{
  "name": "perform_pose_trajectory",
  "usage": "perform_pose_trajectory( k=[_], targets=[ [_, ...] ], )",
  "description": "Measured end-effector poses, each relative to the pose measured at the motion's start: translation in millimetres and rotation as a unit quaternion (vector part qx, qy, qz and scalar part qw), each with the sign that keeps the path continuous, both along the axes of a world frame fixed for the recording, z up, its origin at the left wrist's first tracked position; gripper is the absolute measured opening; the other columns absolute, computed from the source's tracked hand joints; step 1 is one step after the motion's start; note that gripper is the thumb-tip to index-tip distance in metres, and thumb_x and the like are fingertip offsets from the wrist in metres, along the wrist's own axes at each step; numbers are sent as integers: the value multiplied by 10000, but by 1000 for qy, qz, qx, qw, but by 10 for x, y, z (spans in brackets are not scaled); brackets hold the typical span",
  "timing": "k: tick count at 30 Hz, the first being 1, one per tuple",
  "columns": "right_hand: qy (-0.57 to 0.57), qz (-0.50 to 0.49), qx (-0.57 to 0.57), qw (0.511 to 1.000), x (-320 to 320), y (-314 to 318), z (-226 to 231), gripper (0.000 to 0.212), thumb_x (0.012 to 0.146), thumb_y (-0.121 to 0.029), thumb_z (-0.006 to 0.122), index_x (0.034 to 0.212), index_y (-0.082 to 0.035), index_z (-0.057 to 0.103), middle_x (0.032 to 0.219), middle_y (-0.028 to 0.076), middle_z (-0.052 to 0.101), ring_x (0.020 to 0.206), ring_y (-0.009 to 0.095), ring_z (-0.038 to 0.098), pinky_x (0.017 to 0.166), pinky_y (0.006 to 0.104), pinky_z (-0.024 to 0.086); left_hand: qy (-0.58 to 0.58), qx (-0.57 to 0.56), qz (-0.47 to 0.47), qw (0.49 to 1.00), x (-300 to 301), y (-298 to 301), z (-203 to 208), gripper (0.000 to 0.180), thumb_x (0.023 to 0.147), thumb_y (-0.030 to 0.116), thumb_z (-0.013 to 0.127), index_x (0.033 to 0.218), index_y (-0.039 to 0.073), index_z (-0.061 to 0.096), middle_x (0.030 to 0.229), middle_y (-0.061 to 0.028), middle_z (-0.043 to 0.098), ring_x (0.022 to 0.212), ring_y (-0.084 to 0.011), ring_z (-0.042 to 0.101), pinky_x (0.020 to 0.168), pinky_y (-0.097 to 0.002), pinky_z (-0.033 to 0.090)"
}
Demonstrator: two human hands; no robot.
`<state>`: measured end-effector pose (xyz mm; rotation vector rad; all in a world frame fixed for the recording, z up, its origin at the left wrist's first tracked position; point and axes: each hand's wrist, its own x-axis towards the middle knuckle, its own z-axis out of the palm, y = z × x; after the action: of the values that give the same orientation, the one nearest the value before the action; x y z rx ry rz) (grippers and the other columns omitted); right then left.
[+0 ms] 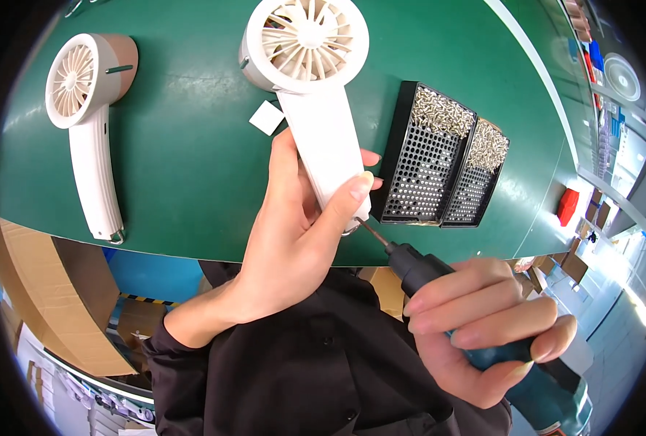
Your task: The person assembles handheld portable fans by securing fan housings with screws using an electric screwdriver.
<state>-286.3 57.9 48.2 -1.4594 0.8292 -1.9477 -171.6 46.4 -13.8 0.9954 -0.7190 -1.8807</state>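
Wrapped round the white handle of a handheld fan (321, 138), my left hand (294, 218) has its thumb near the handle's lower end. The fan's round grille points up at the far middle of the table. In my right hand (490, 320) is an electric screwdriver (421, 269), dark at the front and teal behind. Its bit reaches the bottom end of the fan handle, beside a small metal loop. Whether a screw sits at the tip is too small to tell. A second white handheld fan (94, 174) lies at the left.
Right of the held fan, a black screw tray (392, 167) has two compartments with loose screws and perforated plates. A small white square (267, 118) lies beside the fan. Farther right is a red object (568, 207). A cardboard box (54, 291) stands below the green table (185, 131) edge.
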Motion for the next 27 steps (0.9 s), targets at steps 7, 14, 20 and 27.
perform_pose_trajectory(
  k=[7, 14, 20, 27],
  targets=[
    [18, 7, -32, 999, -18, 27, 2, 311, 925, -235, 521, 1085, -4, 389, 667, 90, 482, 356, 186, 443, 357, 288, 460, 7, 11, 2, 1000, -15, -15, 34, 448, 982, 66, 480, 1350, 10, 230, 1209, -192, 561, 1021, -231, 639, 803, -319, 537],
    [28, 16, -52, 998, -2, -60, -76, 285, 924, -231, 518, 1053, -15, 384, 668, 96, 483, 361, 195, 454, 347, 295, 460, 5, 5, -1, 1000, -31, -33, 10, 443, 980, 62, 483, 1343, 11, 234, 1201, -192, 563, 1016, -227, 641, 797, -310, 533],
    [5, 24, -48, 999, -46, -74, -114, 286, 910, -210, 527, 1040, -8, 372, 668, 99, 489, 366, 206, 472, 343, 303, 464, -1, 2, 3, 1000, -30, -16, 3, 418, 981, 55, 478, 1332, 11, 254, 1190, -189, 565, 1017, -230, 641, 796, -307, 526],
    [70, 62, -24, 995, -105, -17, -42, 318, 890, -193, 543, 1074, -1, 367, 690, 105, 508, 380, 214, 519, 326, 305, 476, -1, -8, -2, 1000, -23, -12, 20, 411, 981, 49, 474, 1330, 8, 262, 1195, -193, 565, 1027, -240, 641, 817, -320, 530]
  ],
)
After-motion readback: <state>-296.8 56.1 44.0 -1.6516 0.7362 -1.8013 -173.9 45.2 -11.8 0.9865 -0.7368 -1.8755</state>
